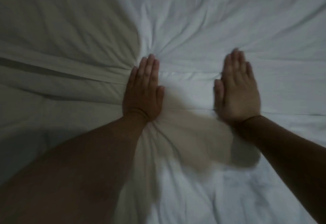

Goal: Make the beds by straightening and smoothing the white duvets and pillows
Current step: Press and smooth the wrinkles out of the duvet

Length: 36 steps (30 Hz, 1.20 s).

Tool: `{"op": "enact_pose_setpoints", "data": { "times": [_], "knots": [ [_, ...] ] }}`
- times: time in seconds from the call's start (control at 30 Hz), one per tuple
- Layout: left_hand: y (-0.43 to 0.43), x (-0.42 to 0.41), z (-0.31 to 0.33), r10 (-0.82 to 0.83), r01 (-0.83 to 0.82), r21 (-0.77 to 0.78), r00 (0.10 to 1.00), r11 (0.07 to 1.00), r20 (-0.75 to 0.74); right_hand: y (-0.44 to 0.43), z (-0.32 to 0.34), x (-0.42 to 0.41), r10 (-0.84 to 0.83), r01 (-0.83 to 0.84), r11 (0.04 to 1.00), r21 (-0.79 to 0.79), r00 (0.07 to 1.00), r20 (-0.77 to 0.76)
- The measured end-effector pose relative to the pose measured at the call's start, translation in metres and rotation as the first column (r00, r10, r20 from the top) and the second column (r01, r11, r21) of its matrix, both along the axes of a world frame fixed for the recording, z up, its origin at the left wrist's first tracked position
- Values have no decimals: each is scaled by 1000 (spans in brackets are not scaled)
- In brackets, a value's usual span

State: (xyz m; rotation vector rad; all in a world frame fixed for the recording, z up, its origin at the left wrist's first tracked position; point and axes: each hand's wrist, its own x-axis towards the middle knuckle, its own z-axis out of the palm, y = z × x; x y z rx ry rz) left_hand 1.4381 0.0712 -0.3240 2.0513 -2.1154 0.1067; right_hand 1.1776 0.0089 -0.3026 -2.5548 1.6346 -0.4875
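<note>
Smoothing now underway on the white duvet (220,20), lying spread across the whole view. Left of the seam (185,75): pressing down with the left hand (142,91), flat, fingers straight and together, bunching long folds (61,79) against its outer edge. Right of the seam: sliding the right hand (237,89), likewise flat with fingers together, blurred, so probably moving. Judging it best to be keeping both hands low and sweeping apart from the seam, carrying the folds well away from it rather than piling them up. Also worth easing the pressure, to stop dragging wrinkles (158,34) into a fan beyond the seam.
</note>
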Motion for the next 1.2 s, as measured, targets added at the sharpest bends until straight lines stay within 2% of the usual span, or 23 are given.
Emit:
{"op": "enact_pose_setpoints", "data": {
  "times": [0.07, 0.13, 0.37, 0.47, 0.53, 0.57, 0.63, 0.7, 0.77, 0.83, 0.97, 1.0, 1.07, 1.2],
  "knots": [
    [-2, 0, 1, -4, 4, 0, 1000, 1000, -2, 7, -4, 65, 85, -85, 996, -3, 996, -1],
    [-3, 3, -3, 10, -10, 9, 1000, 1000, 5, 13, -15, 104, 93, -92, 996, 12, 995, -47],
    [-2, 4, -5, 16, -16, 15, 1000, 1000, 16, 12, -29, 110, 38, -31, 998, 53, 989, -144],
    [-5, 7, 10, -78, 77, 39, 997, 996, 16, 13, -23, 113, 16, 3, 995, 98, 982, -188],
    [-4, 39, 17, -108, 108, 0, 994, 994, 31, 14, -20, 112, 0, 24, 993, 118, 980, -198],
    [-3, 68, 21, -41, 41, -10, 998, 999, 39, 14, -18, 112, -11, 37, 992, 125, 980, -199],
    [6, 145, 30, 194, -195, -2, 976, 981, 101, 16, -16, 115, -23, 49, 990, 130, 981, -191],
    [21, 218, 39, 286, -300, 49, 940, 953, 186, 18, -13, 117, -23, 45, 991, 125, 984, -175],
    [29, 246, 35, 234, -256, 81, 947, 963, 219, 22, -10, 121, -71, 89, 989, 118, 985, -154],
    [27, 242, 22, 225, -238, 46, 955, 970, 190, 30, -4, 137, -110, 120, 988, 102, 989, -98],
    [23, 240, 12, 244, -251, 16, 954, 968, 176, 50, -7, 270, 144, -144, 989, 35, 989, -19],
    [23, 241, 11, 239, -244, 5, 954, 970, 179, 53, -9, 306, 143, -142, 988, 60, 990, -7],
    [23, 243, 9, 234, -238, -2, 952, 971, 197, 55, -14, 355, 36, -37, 991, 127, 999, 8],
    [20, 241, 11, 253, -264, 31, 946, 964, 201, 52, -29, 358, -19, 25, 989, 149, 999, -43]
  ]
}}
